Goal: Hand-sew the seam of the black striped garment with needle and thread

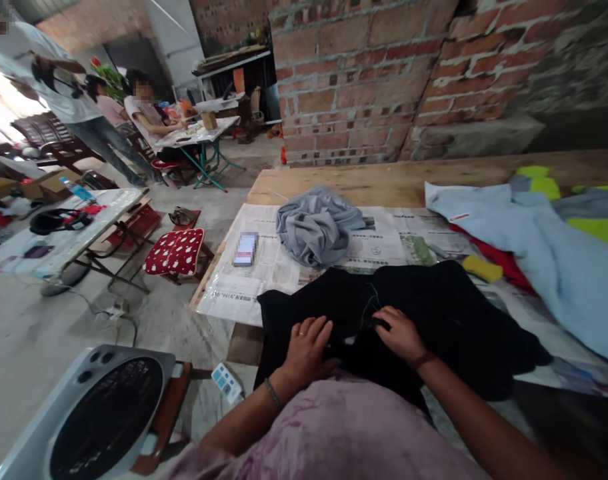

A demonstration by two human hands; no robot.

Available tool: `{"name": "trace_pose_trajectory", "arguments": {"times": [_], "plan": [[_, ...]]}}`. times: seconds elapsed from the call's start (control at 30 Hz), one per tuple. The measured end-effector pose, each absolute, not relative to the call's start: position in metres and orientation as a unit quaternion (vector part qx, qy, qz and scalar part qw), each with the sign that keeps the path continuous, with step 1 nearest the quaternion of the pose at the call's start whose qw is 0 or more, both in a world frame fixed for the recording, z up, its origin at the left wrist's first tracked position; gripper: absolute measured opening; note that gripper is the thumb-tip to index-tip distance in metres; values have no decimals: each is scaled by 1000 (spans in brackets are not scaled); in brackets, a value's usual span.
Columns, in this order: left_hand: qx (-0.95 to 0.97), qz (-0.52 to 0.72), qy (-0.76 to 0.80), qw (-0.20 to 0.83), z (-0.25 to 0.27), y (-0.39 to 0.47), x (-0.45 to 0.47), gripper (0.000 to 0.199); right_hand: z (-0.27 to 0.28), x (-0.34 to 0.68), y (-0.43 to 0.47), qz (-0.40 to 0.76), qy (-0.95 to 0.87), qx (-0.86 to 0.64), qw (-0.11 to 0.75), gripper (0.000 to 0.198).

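Before you stood a wooden table (299,185), spread with newspaper (389,233). The black cloth (434,300) lay along its near edge, partly hanging over. A grey bundle (317,227) sat just beyond. Your left hand (309,343) rested on the cloth, clasping nothing — your right hand (400,335) pinched a small dark piece (381,323), too unclear to identify, beside pale thread (365,308).

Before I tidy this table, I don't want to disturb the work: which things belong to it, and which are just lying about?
Seemingly in use:
- black cloth, with the left hand and right hand on it
- pale thread, on the black cloth

Seemingly just lying about:
- phone
- grey cloth
- light blue cloth
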State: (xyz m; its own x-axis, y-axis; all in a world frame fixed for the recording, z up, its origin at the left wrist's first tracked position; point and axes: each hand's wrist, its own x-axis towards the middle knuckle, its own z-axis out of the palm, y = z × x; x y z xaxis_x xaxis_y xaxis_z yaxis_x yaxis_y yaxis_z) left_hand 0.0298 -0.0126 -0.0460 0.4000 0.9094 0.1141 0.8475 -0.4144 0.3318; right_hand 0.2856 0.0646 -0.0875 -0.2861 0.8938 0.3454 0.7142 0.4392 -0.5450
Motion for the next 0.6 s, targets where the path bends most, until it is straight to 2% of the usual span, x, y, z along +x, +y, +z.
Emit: {"name": "trace_pose_trajectory", "arguments": {"times": [0.13,0.3,0.4,0.53,0.6], "plan": [[825,69,556,74,-54,9,54,78,-70,281,67,217,-747,-538,325,16],[838,53,540,50,-55,15,46,68,-51,279,72,263,-699,-558,361,18],[832,68,545,81,-49,14,47,73,-43,276,75,276,-693,-557,364,19],[780,93,602,146,-39,22,68,91,-30,268,74,267,-687,-574,357,18],[759,100,625,153,-35,30,81,88,-21,265,73,259,-689,-584,342,19]]}}
